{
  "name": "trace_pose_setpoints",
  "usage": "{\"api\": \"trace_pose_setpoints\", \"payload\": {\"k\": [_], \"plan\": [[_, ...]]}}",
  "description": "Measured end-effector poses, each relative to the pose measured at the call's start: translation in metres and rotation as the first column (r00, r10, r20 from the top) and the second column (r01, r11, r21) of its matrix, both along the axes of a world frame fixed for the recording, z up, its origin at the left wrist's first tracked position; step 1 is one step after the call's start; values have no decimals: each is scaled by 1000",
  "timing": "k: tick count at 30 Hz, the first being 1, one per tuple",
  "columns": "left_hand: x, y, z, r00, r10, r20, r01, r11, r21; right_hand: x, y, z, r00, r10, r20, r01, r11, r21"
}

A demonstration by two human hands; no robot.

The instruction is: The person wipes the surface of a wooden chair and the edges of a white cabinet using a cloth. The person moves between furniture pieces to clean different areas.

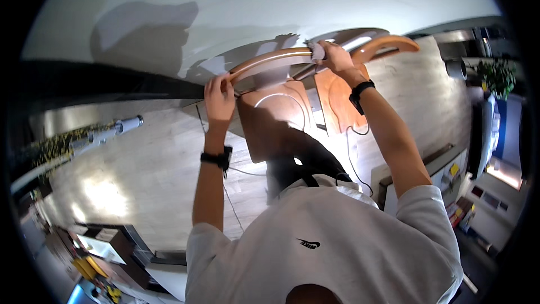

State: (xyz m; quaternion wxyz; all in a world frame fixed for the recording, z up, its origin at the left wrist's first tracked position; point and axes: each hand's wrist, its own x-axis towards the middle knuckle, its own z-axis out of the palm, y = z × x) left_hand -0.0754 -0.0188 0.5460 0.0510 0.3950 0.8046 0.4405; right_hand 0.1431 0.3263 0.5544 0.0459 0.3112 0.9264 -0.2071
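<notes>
Before me stands a wooden chair with a curved backrest rail [270,59] and a brown seat [276,101] with a round line on it. My left hand [219,99] grips the left end of that rail, fingers over its top. At the rail's right end, my right hand [336,60] presses a crumpled grey cloth [317,50] onto the wood. Just right of this chair is a second wooden chair, its orange-brown seat [337,103] below my right forearm and its curved rail [386,46] beyond my right hand.
A pale wall [253,0] rises close behind the chairs. Dark cables [352,160] trail over the light wood-look floor [164,156]. Vases with yellow-flecked stems [101,135] are at left, a leafy plant [498,76] at far right, and a low cabinet [447,169] at right.
</notes>
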Motion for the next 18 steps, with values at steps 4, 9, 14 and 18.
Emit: {"api": "trace_pose_setpoints", "payload": {"k": [4, 9, 14, 18], "plan": [[-2, 119, 1, 978, -205, -29, 201, 974, -104, 104, 24, -18, 921, -385, -55, 356, 891, -280], [23, 212, 0, 974, -174, 145, 221, 876, -429, 215, -45, -86, 544, -838, 41, 609, 361, -706], [34, 233, -3, 1000, -5, 24, 21, 670, -742, 218, -81, -90, 477, -868, -135, 471, 383, -795], [37, 236, -4, 1000, 2, -31, -25, 661, -750, 133, -45, -23, 578, -723, -379, 417, 660, -625]]}}
